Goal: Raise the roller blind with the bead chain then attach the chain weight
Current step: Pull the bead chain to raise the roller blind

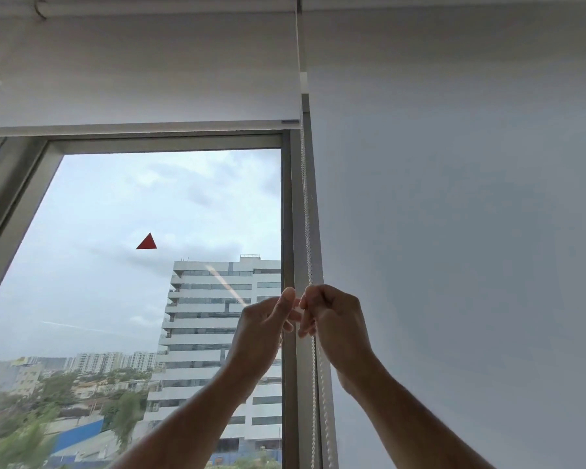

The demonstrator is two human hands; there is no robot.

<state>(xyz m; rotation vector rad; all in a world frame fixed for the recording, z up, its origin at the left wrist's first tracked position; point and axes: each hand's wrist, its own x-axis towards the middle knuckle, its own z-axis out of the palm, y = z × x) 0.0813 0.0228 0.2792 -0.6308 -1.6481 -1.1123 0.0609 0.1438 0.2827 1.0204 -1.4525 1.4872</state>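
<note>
The white roller blind (142,79) on the left window is rolled high, its bottom bar (149,125) near the top of the glass. A white bead chain (306,211) hangs down the frame between the two windows. My right hand (332,319) is closed around the chain at about mid-height. My left hand (268,323) is raised just left of it, thumb up, fingertips pinched against the right hand's fingers; what it holds is hidden. The chain continues below my hands (315,401). No chain weight shows.
A second white blind (454,231) covers the right window fully. The grey window frame (290,214) stands just left of the chain. A red triangle sticker (147,242) is on the glass; buildings lie outside.
</note>
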